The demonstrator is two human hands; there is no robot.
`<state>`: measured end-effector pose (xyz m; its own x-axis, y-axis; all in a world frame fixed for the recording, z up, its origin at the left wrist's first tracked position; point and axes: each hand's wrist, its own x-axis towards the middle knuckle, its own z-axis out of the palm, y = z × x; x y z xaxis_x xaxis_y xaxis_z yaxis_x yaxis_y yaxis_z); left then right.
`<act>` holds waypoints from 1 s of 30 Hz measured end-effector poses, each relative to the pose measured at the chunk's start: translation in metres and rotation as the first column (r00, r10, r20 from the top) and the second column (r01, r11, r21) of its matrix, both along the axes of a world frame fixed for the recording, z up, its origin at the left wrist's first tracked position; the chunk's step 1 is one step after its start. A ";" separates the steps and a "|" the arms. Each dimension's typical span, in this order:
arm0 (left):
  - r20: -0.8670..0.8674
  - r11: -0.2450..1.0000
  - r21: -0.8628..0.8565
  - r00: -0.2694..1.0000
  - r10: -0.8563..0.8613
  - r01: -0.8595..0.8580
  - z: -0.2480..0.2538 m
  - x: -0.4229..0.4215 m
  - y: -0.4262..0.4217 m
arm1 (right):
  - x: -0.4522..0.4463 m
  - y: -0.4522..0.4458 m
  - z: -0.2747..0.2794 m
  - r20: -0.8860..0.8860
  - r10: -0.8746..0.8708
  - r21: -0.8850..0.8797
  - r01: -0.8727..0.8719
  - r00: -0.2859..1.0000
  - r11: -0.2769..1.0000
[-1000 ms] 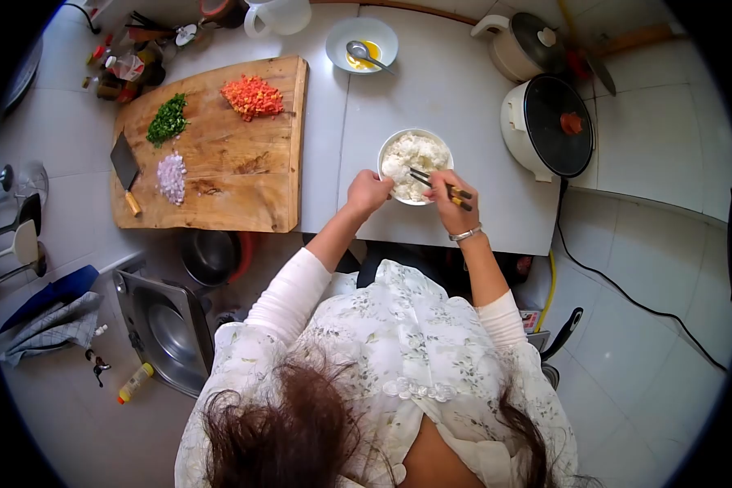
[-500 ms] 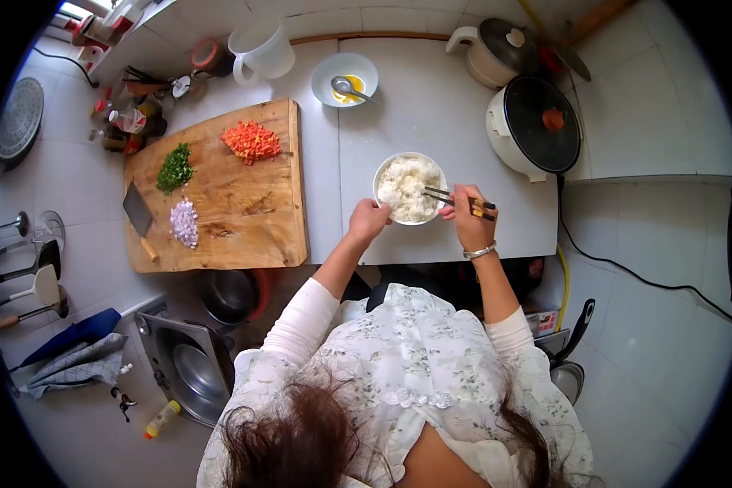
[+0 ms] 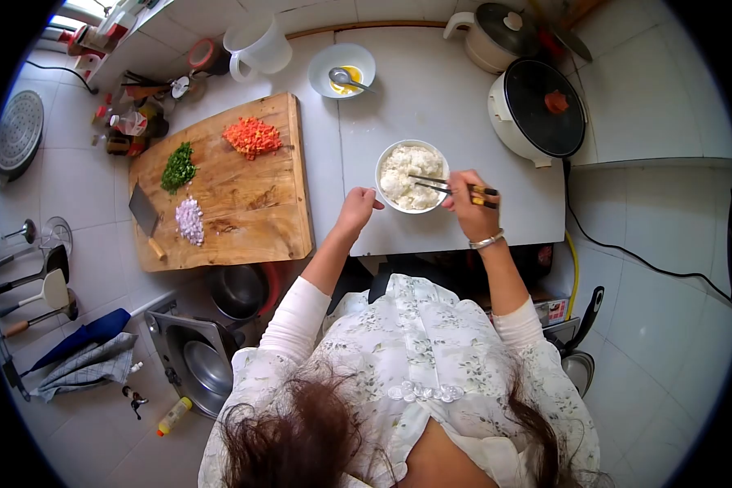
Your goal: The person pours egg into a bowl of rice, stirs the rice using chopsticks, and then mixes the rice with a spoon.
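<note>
A white bowl of cooked rice (image 3: 412,173) stands on the light worktop, close to its front edge. My right hand (image 3: 468,203) is closed round a pair of dark chopsticks (image 3: 433,184), whose tips are in the rice, and it is at the bowl's right rim. Just left of the bowl is my left hand (image 3: 357,209), a little apart from the rim. Its fingers are curled in, the thumb points toward the bowl, and nothing shows in it.
A wooden cutting board (image 3: 244,236) at left holds chopped greens (image 3: 178,167), orange-red dice (image 3: 252,137), pale purple bits (image 3: 189,221) and a cleaver (image 3: 144,213). Behind stands a bowl (image 3: 317,71) with yellow liquid and a spoon (image 3: 342,76). A lidded electric pot (image 3: 512,122) is at right.
My left hand has let go of the bowl's rim and drawn slightly left. The chopsticks have shifted within the rice, still in my right hand. The whole view has tilted slightly.
</note>
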<state>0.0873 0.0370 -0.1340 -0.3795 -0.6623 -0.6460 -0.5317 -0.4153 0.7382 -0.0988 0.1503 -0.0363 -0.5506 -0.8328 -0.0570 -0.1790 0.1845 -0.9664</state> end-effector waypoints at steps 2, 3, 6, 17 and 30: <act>0.031 0.999 -0.043 1.000 0.000 0.001 -0.001 -0.004 -0.005 | 0.005 -0.007 -0.017 0.105 0.062 0.051 -0.068 0.992 0.996; 0.071 0.997 -0.068 0.997 -0.028 0.033 -0.003 -0.006 -0.007 | 0.004 -0.007 -0.021 0.044 0.076 0.035 -0.078 0.996 0.996; 0.160 0.982 -0.146 0.983 -0.094 0.117 -0.010 -0.015 -0.013 | -0.006 -0.004 -0.020 -0.141 0.074 -0.038 -0.080 0.987 0.996; 0.178 0.972 -0.160 0.974 -0.142 0.171 -0.023 -0.017 -0.013 | -0.014 -0.002 -0.020 -0.343 0.213 -0.034 -0.238 0.915 0.971; 0.241 0.726 -0.658 0.969 -0.050 0.201 0.036 -0.037 -0.040 | -0.013 0.002 0.008 -0.249 0.050 0.016 -0.048 0.967 0.999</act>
